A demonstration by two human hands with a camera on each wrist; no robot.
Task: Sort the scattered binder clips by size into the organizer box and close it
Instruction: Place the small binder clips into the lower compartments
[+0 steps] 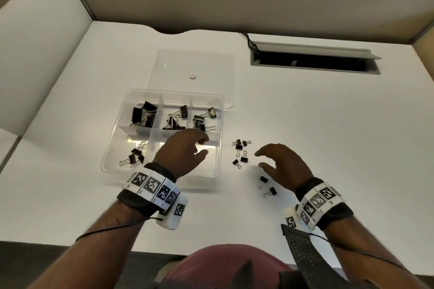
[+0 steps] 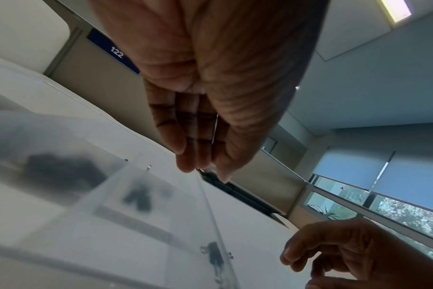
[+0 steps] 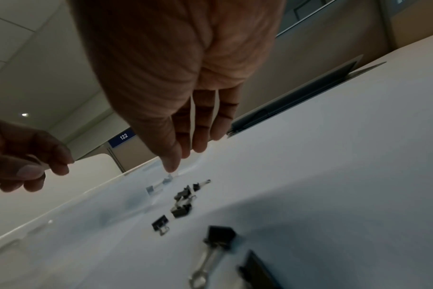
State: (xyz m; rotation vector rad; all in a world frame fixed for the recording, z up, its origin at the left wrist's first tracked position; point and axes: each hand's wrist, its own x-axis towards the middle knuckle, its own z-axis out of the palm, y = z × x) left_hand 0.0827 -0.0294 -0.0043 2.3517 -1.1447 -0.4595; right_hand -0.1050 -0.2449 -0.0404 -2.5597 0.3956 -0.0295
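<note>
The clear organizer box (image 1: 220, 122) stands open on the white desk, with large clips (image 1: 143, 114) and medium clips (image 1: 176, 118) in its far compartments. Smaller ones (image 1: 135, 156) lie in the near left compartment. My left hand (image 1: 204, 146) hovers over the near right compartment. In the left wrist view its thumb and fingers (image 2: 205, 169) pinch a small binder clip, of which only the thin wire handle (image 2: 214, 128) shows. My right hand (image 1: 258, 159) hangs relaxed and holds nothing, just right of several small scattered clips (image 1: 240, 148). Two more clips (image 1: 263, 181) lie by its wrist.
The box's clear lid (image 1: 211, 65) lies flat behind the box. A cable slot (image 1: 314, 61) with its flap raised is cut into the desk at the back right. Partition walls close off the back and left. A dark mesh strap (image 1: 303, 253) hangs near the front edge.
</note>
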